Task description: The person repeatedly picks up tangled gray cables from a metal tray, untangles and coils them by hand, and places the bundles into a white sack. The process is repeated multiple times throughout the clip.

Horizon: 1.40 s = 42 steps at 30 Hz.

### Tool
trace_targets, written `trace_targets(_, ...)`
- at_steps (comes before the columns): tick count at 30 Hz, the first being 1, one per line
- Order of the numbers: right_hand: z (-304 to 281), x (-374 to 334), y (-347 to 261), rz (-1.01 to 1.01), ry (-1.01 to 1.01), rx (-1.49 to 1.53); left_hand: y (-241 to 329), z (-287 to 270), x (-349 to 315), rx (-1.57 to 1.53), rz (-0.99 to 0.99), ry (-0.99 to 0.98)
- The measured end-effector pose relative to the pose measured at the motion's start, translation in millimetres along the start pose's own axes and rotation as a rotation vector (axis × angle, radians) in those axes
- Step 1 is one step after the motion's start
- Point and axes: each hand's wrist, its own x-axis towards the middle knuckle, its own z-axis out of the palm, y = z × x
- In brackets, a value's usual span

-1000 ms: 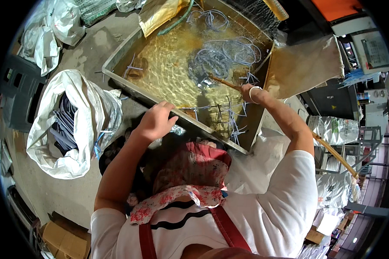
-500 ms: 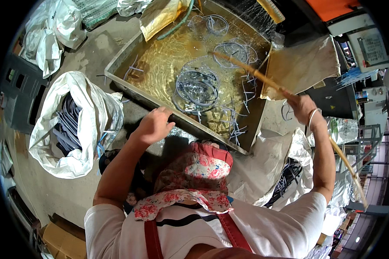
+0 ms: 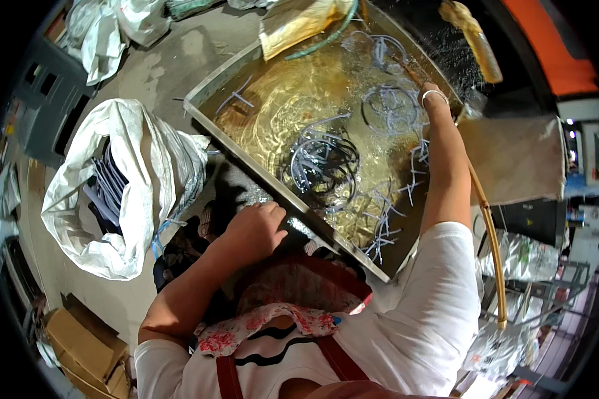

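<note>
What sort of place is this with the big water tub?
Probably a workshop or small factory: a big metal tub holds grey coils in water, and a white sack of dark strips stands beside it.

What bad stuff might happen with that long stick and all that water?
The long, tan wooden stick might slip from the right hand's grip, since water sprays close by. Its far end might snag the coiled grey strips in the rectangular grey metal tub. Its back end pokes out behind the arm, so it could bump the silvery-white plastic bags there.
</note>
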Motion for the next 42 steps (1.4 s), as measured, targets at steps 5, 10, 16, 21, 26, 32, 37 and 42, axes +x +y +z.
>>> trace_targets(5, 46, 46, -27, -0.120, -0.186, -0.130, 1, -1, 7, 0.069, -0.148, -0.191)
trace_targets(10, 41, 2, -32, -0.493, -0.308, -0.338, 9, 0, 6, 0.050, -0.047, -0.118)
trace_targets(16, 48, -83, -29, -0.574, -0.350, -0.114, 10, 7, 6, 0.011, 0.051, -0.008)
trace_targets(21, 122, -109, 24, -0.911, -0.111, -0.428, 12, 6, 11, 0.122, -0.029, -0.037)
trace_targets(26, 80, -209, 57, -0.893, -0.275, -0.195, 10, 4, 12, 0.051, -0.053, -0.087)
trace_targets(32, -29, -325, 129, -0.576, -0.093, 0.201, 10, 2, 7, 0.041, -0.008, -0.051)
trace_targets(37, 9, -270, 170, -0.333, -0.113, 0.176, 23, 4, 12, 0.084, -0.015, -0.120)
trace_targets(42, 52, -175, 187, -0.334, 0.064, 0.121, 22, 4, 9, 0.175, -0.071, -0.189)
